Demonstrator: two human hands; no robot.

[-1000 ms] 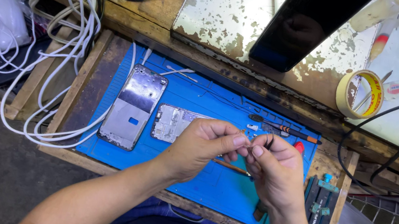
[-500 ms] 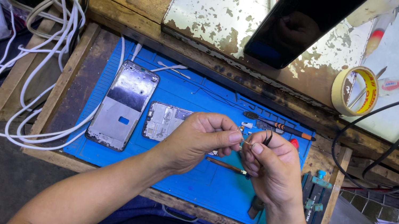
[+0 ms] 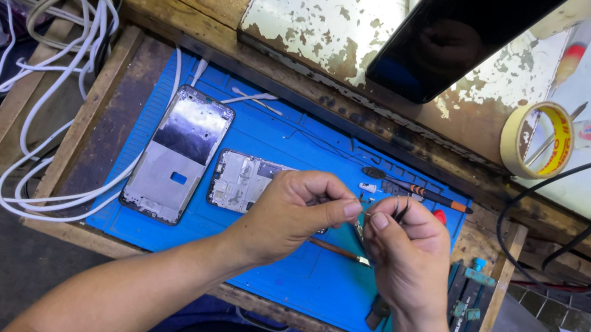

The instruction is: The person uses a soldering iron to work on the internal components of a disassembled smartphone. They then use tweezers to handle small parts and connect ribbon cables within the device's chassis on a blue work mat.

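The grip is a two-handed pinch: the left hand point(image 3: 300, 211) has thumb and forefinger pressed together on a tiny part point(image 3: 360, 218), and the right hand point(image 3: 409, 253) meets it fingertip to fingertip, its own fingers closed on thin dark tweezers point(image 3: 402, 209) that stick up between them (what exactly the part is, is too small to tell). Compared with the two earlier views, the hands have hardly shifted; they stay joined above the blue mat point(image 3: 278, 267), so the fine work on the part looks to be still in progress rather than finished.

Just left of the left hand lies the opened phone board point(image 3: 241, 181), and beside that the bare phone frame point(image 3: 179, 154). A screwdriver point(image 3: 420, 188) rests beyond the fingers. The mat sits in a wooden drawer-like tray of the worktop point(image 3: 101, 133), white cables point(image 3: 36, 139) looping at its left edge.
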